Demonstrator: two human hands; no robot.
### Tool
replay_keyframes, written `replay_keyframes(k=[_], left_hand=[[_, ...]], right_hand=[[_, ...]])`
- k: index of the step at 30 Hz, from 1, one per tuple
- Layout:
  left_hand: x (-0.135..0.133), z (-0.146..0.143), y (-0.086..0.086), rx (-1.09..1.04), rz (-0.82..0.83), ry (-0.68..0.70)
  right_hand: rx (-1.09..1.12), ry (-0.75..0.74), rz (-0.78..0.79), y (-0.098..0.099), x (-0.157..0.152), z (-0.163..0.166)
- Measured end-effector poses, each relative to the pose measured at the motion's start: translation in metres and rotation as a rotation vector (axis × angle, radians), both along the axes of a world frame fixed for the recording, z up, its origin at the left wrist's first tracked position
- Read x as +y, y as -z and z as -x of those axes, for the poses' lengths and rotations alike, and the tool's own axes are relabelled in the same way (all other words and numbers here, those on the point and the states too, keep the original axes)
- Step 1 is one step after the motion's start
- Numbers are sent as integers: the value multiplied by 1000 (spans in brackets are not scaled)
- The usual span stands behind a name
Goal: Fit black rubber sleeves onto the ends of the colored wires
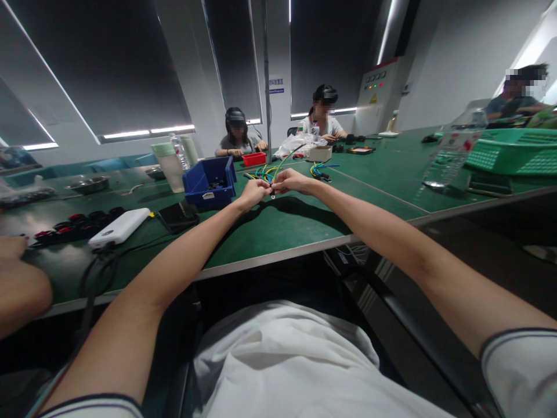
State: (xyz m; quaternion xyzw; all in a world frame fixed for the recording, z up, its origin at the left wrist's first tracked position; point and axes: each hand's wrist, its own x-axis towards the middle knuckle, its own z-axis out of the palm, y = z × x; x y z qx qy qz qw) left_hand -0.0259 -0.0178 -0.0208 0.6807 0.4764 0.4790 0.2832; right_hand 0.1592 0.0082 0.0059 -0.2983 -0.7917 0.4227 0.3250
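Observation:
Both my arms reach out over the green table (304, 223). My left hand (253, 192) and my right hand (290, 181) meet above it, fingers pinched together on a thin green wire (282, 162) that rises up and back from between them. A small metal end hangs just below the pinch. A bundle of coloured wires (261, 173), green, yellow and blue, lies on the table right behind my hands. More coloured wires (321, 169) lie to the right of my right hand.
A blue bin (209, 181) stands left of my hands, with a black phone (177, 216), white power bank (119, 227) and red-buttoned strip (73, 225) further left. A green basket (513, 151) and water bottle (450, 150) sit right. Two people work across the table; another's arm (20, 290) is at left.

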Motion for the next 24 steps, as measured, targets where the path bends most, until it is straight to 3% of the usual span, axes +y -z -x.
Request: replay_keyframes(k=[6, 10, 12, 16, 20, 24], left_hand=[[-4, 0, -3, 123, -138, -5], [-10, 0, -17, 172, -259, -52], [-11, 7, -29, 192, -373, -140], [-11, 39, -53, 299, -627, -454], [-13, 79, -66, 545, -495, -721], [-13, 100, -64, 770, -193, -774]], right_hand=[[16, 51, 26, -4, -3, 2], [49, 114, 27, -7, 3, -1], [63, 149, 27, -8, 8, -4], [87, 220, 18, -9, 18, -10], [98, 313, -19, -11, 25, -16], [85, 414, -75, -14, 29, -22]])
